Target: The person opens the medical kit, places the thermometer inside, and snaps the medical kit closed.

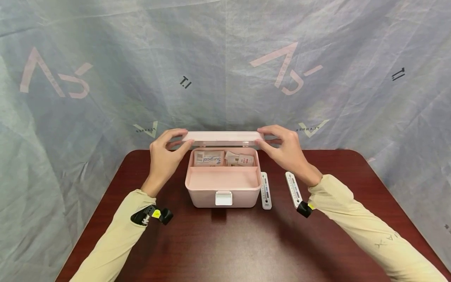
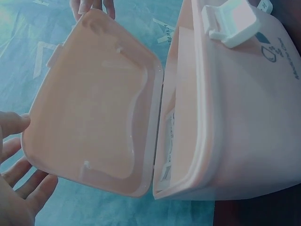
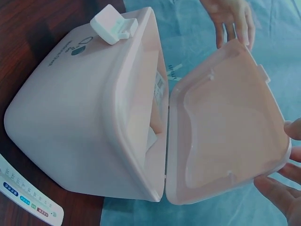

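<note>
A pink medicine box [image 1: 222, 199] stands on the table with its lid [image 1: 222, 136] raised on the back hinges. My left hand [image 1: 165, 156] pinches the lid's left corner between thumb and fingers. At the opposite corner, my right hand [image 1: 284, 147] grips the lid the same way. In the rear compartment lie a packet marked "Surgical" [image 1: 209, 158] and several small white packets [image 1: 245, 159]. The front compartment [image 1: 222, 179] shows a bare pink floor. A white latch [image 3: 113, 24] sticks out from the box's front.
Two white thermometers lie right of the box: one thermometer [image 1: 266, 192] close beside it, the other thermometer [image 1: 293, 189] near my right wrist. The dark red table [image 1: 225, 250] backs onto a grey cloth curtain [image 1: 225, 78]. Black wrist cameras sit on both sleeves.
</note>
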`<state>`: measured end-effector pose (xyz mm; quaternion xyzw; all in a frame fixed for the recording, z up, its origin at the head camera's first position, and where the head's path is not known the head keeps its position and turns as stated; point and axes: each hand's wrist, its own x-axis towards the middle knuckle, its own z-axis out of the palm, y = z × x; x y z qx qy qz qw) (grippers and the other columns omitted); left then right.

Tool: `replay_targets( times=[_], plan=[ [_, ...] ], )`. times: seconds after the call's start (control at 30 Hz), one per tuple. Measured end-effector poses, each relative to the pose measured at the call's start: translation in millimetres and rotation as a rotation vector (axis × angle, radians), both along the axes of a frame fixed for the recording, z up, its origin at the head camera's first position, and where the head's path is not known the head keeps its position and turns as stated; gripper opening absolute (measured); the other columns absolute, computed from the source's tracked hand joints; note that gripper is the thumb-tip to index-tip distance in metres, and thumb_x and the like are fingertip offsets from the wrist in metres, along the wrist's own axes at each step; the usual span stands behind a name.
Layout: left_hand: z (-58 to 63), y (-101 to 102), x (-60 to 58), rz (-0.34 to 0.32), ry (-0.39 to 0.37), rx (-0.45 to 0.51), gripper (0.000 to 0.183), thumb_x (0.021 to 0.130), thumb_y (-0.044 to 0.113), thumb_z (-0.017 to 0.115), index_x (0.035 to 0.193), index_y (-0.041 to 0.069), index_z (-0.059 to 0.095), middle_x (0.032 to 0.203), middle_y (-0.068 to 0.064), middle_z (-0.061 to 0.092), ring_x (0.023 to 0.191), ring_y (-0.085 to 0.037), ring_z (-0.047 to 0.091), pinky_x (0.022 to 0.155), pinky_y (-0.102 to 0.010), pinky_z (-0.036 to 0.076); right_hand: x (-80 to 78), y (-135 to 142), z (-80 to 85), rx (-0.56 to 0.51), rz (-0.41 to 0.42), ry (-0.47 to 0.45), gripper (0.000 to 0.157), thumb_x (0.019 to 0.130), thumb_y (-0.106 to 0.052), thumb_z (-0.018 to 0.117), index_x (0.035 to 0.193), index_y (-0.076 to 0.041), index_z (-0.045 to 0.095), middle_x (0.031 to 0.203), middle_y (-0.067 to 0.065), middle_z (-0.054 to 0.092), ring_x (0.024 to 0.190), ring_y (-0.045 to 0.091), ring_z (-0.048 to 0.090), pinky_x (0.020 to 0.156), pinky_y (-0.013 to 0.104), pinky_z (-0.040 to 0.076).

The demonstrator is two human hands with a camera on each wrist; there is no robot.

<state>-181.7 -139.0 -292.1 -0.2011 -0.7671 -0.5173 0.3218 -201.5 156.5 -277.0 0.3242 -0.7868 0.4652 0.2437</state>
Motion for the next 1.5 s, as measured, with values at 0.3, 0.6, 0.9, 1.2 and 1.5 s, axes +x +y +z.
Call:
replay_targets(
  times=[0.3,0.6,0.9,1.2,1.5],
  plan=[
    [1.0,0,-4.5,-0.009,-0.004,0.002,0.027,0.079,-0.005,0.072,0.105,-0.01,0.065,0.105,-0.024,0.063,0.097,-0.037,0.062,0.083,-0.049,0.053,-3.0,0,3.9,0.017,-0.024,0.001,0.022,0.079,0.007,0.072,0.1,0.01,0.067,0.095,0.022,0.066,0.087,0.034,0.065,0.072,0.043,0.057],
    [3.0,-1,-11.4,-0.006,0.002,0.014,0.026,0.079,-0.005,0.072,0.104,-0.011,0.066,0.105,-0.023,0.063,0.098,-0.035,0.061,0.083,-0.045,0.054,-8.9,-2,7.5,0.022,-0.029,0.002,0.02,0.08,0.005,0.072,0.099,0.01,0.067,0.094,0.022,0.067,0.088,0.034,0.065,0.071,0.046,0.057],
    [6.8,-2,-17.7,0.0,-0.017,0.002,0.026,0.081,-0.002,0.072,0.105,-0.009,0.066,0.105,-0.023,0.063,0.097,-0.034,0.061,0.084,-0.044,0.054,-15.8,-4,8.3,0.029,-0.064,0.018,0.019,0.08,0.002,0.072,0.099,0.008,0.069,0.093,0.02,0.067,0.088,0.032,0.066,0.07,0.043,0.057],
    [10.3,1,-22.0,-0.002,-0.032,0.0,0.025,0.082,-0.001,0.071,0.105,-0.01,0.065,0.104,-0.025,0.061,0.095,-0.036,0.061,0.084,-0.045,0.053,-20.8,-3,9.6,0.044,-0.085,0.025,0.019,0.082,0.002,0.071,0.1,0.008,0.068,0.095,0.019,0.067,0.089,0.032,0.065,0.069,0.045,0.057],
    [13.1,1,-26.4,0.025,-0.043,-0.018,0.025,0.083,0.001,0.071,0.105,-0.009,0.066,0.105,-0.023,0.061,0.093,-0.037,0.062,0.084,-0.046,0.053,-50.1,8,-8.9,0.054,-0.092,0.03,0.02,0.084,-0.013,0.073,0.103,-0.006,0.073,0.097,0.006,0.069,0.09,0.019,0.065,0.069,0.03,0.058]
  ],
)
